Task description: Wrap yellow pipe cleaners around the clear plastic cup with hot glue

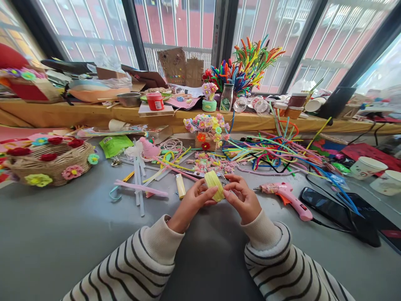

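Both hands meet over the grey table, just in front of me. My left hand (191, 204) is closed on a yellow pipe-cleaner coil (214, 184), gripping its left side. From the other side my right hand (242, 196) pinches the same coil with curled fingers. The coil is a flat, tightly wound yellow disc held on edge. A yellow lighter (180, 185) lies on the table just left of my left hand. A pink glue gun (286, 196) lies to the right of my right hand.
Loose coloured pipe cleaners (269, 149) spread across the table beyond my hands. A woven basket with flowers (50, 163) sits at the left, clear glue sticks (138, 184) at centre-left, a black phone (332, 209) and paper cups (366, 167) at the right. A cluttered shelf (94, 113) runs under the window.
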`<state>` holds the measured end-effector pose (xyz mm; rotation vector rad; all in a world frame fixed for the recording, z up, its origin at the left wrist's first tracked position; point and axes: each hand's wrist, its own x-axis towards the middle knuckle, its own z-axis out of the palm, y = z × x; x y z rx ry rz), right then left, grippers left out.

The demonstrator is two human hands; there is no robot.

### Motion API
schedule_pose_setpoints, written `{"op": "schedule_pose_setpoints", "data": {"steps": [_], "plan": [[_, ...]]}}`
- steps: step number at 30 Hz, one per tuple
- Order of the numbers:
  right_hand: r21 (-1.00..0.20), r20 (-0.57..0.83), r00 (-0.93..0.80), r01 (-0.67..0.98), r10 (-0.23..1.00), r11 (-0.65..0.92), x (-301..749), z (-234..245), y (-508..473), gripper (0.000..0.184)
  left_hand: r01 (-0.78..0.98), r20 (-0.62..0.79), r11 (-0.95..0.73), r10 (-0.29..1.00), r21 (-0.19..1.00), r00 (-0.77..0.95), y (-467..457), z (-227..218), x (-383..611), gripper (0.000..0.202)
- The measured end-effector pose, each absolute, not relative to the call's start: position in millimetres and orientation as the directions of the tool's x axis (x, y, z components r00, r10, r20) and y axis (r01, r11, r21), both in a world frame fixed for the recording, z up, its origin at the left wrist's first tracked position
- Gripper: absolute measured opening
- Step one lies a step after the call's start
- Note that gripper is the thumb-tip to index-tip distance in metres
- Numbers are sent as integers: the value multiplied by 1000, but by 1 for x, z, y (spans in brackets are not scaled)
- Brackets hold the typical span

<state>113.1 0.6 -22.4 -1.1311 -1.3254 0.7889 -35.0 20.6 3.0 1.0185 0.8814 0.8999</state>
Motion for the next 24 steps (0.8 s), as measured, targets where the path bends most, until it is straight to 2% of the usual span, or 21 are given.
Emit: {"op": "schedule_pose_setpoints", "data": {"steps": [13,24], "plan": [[-952,299,205,128,932,277,105,-16,-4,15,-173,-149,227,915,958,374,22,0,-37,48],[-963,267,212,90,940,253,107,-12,-4,18,-171,-202,286,898,943,390,22,1,-37,52]]}}
